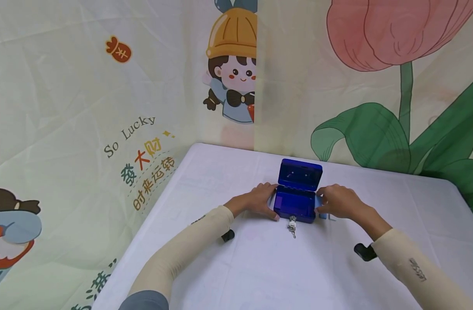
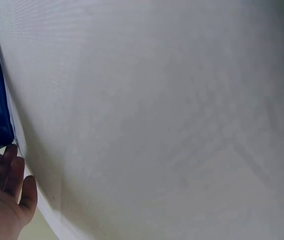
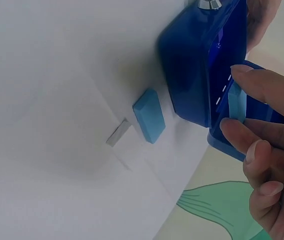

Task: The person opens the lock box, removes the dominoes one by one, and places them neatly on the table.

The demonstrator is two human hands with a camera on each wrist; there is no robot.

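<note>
A dark blue cash box [image 1: 294, 218] stands on the white table with its lid [image 1: 300, 174] raised. Keys [image 1: 292, 227] hang at the lock on its near side. My left hand [image 1: 262, 201] holds the box's left end, thumb by the front corner and fingers by the rear corner. At the box's right side, my right hand [image 1: 340, 201] pinches a light blue block [image 3: 237, 102] between thumb and forefinger, just over the rim. A second light blue block [image 3: 150, 117] lies on the table beside the box. Something purple [image 1: 279, 202] shows inside the box, its kind unclear.
A small grey strip [image 3: 118, 132] lies near the loose block. The white-covered table [image 1: 259, 267] meets printed cloth walls [image 1: 290, 86] at its back and left. Black devices [image 1: 365, 252] sit under both wrists.
</note>
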